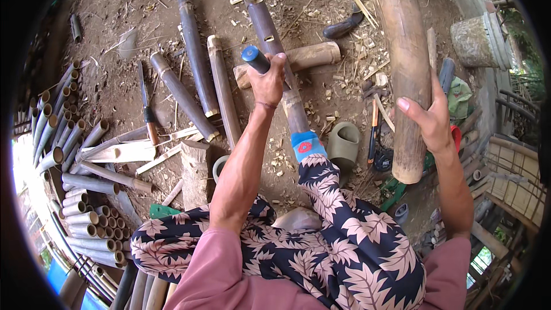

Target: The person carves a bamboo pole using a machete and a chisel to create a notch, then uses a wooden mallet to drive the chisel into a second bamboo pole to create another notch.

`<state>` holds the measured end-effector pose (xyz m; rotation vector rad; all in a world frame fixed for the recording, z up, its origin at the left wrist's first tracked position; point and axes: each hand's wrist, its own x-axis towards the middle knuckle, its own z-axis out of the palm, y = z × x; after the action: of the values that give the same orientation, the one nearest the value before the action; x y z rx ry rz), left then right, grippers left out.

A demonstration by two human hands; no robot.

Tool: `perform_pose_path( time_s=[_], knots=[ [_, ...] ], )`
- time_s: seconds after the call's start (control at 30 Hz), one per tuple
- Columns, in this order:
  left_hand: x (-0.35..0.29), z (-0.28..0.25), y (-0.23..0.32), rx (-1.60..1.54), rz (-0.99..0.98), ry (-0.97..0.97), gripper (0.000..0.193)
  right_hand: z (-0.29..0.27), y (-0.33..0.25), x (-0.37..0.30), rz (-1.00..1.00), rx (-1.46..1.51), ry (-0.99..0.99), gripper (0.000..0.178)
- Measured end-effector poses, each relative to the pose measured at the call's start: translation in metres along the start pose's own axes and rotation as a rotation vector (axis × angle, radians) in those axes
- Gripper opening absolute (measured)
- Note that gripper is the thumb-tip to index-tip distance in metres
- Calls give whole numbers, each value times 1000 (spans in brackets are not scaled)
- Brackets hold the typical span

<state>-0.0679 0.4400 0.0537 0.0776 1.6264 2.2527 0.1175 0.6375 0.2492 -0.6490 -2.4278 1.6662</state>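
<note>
**Open-air bamboo workshop on bare earth**

Outdoors, on a dirt floor point(143, 6) littered with wood chips point(350, 51) and splinters. Stacked at left, cut bamboo tubes point(86, 218) with open ends showing; spread across the ground, darker bamboo lengths point(195, 51), some notched. Nearby, a long-bladed knife point(146, 103), a wooden chopping block point(195, 166), a short cut section of bamboo point(343, 143) and an orange-handled tool point(373, 132). At right, a woven basket point(479, 40) and slatted bamboo work point(516, 178).
</note>
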Motion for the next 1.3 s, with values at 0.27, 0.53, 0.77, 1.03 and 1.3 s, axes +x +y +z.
perform_pose_path(
  time_s=[0.27, 0.53, 0.77, 1.03, 1.3],
  knots=[
    [-1, 7, -3, -6, 55, 68, 34, 1, -18, 9, -32, -42, 6, 71],
    [3, 6, -8, 85, 94, 75, 31, 1, -80, 21, -176, 27, 20, 69],
    [2, 19, -16, 119, 90, 47, 27, -1, -128, 22, -281, -15, 163, 61],
    [9, 7, -25, 296, 476, 70, 26, 55, -121, 77, -362, -1369, -464, 88],
    [-47, 14, -17, 378, 375, -104, 30, 18, -39, 28, -463, -167, 323, 73]
  ],
)
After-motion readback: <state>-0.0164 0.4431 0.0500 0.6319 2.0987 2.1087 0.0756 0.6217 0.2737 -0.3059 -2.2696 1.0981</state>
